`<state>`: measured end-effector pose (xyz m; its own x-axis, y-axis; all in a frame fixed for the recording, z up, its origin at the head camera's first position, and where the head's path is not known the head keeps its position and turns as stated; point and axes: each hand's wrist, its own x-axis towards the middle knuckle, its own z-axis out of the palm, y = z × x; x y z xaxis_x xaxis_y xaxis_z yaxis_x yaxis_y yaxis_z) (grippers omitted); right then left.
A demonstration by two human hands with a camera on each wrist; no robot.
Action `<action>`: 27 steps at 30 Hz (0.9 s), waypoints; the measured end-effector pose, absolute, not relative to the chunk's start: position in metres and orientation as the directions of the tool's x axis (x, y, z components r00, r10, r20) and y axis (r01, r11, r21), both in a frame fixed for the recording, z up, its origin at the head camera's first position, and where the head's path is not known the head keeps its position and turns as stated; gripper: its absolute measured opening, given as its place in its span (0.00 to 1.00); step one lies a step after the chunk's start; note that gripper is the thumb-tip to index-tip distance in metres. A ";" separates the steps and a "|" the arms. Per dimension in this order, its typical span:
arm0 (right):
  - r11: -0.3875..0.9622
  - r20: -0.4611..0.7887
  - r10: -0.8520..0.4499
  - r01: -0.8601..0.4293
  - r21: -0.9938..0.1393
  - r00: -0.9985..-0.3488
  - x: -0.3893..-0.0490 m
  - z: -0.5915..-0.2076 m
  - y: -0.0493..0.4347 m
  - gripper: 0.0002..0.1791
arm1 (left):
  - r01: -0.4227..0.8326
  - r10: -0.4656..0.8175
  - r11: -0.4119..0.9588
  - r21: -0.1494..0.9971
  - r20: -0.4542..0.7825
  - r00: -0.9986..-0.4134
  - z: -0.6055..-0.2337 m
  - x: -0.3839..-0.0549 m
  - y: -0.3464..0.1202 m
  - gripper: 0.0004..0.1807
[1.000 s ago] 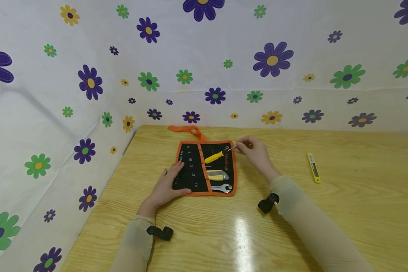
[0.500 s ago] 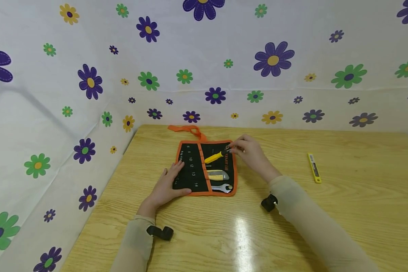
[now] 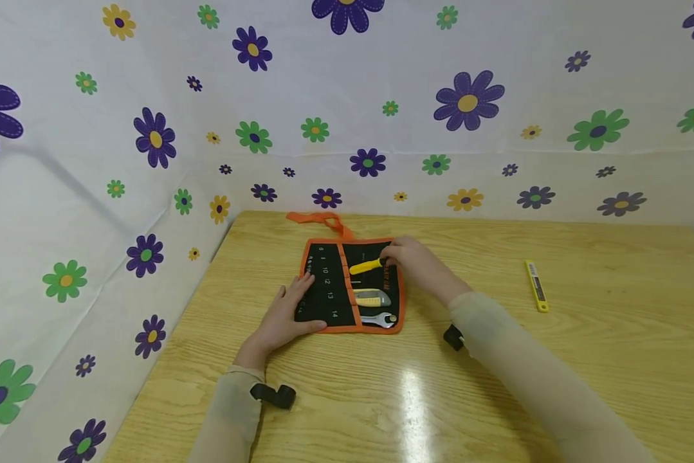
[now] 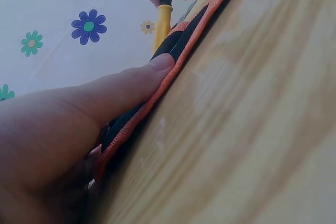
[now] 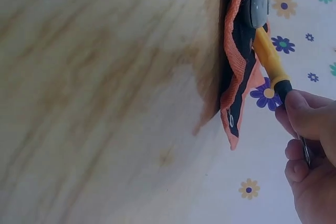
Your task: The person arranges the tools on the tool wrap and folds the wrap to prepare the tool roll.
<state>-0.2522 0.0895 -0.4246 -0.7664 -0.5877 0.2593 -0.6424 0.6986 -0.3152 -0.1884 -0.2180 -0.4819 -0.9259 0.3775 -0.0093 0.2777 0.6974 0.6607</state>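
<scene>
A black tool pouch with orange edging (image 3: 326, 302) lies unfolded on the table. My left hand (image 3: 283, 321) rests on its left part with fingers spread, and the thumb lies along the near edge in the left wrist view. My right hand (image 3: 413, 260) pinches a screwdriver (image 5: 270, 59) by its black collar and metal shaft. Its yellow handle (image 3: 365, 266) points left, with the end at the pocket's orange border. Below it in the pouch sit a utility knife (image 3: 371, 298) and a wrench (image 3: 379, 319); a thin metal tip shows between the screwdriver and the knife.
A flat yellow strip with a dark label (image 3: 536, 286) lies on the wooden table (image 3: 613, 360), well right of the pouch. An orange tie strap (image 3: 323, 220) trails behind the pouch. A flowered cloth (image 3: 347, 83) hangs along the back and left.
My right hand has shifted left along the screwdriver's shaft, from its far end to the black collar. The handle tilts a little less. My left hand has stayed in place.
</scene>
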 end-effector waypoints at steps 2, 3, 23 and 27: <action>0.719 0.242 -0.576 -0.625 -0.305 -0.781 -0.253 -0.425 0.088 0.08 | 0.278 0.378 0.698 0.660 -0.009 -0.926 -0.482 -0.189 -0.218 0.55; 0.727 0.234 -0.570 -0.616 -0.302 -0.787 -0.254 -0.425 0.087 0.08 | 0.279 0.378 0.697 0.661 -0.008 -0.926 -0.482 -0.189 -0.218 0.55; 0.764 -0.015 -0.531 -0.471 -0.442 -0.847 -0.269 -0.433 0.079 0.10 | 0.258 0.376 0.698 0.668 -0.035 -0.926 -0.481 -0.189 -0.218 0.55; 0.753 -0.011 -0.527 -0.461 -0.470 -0.850 -0.269 -0.433 0.078 0.09 | 0.250 0.372 0.694 0.675 -0.039 -0.928 -0.480 -0.188 -0.218 0.55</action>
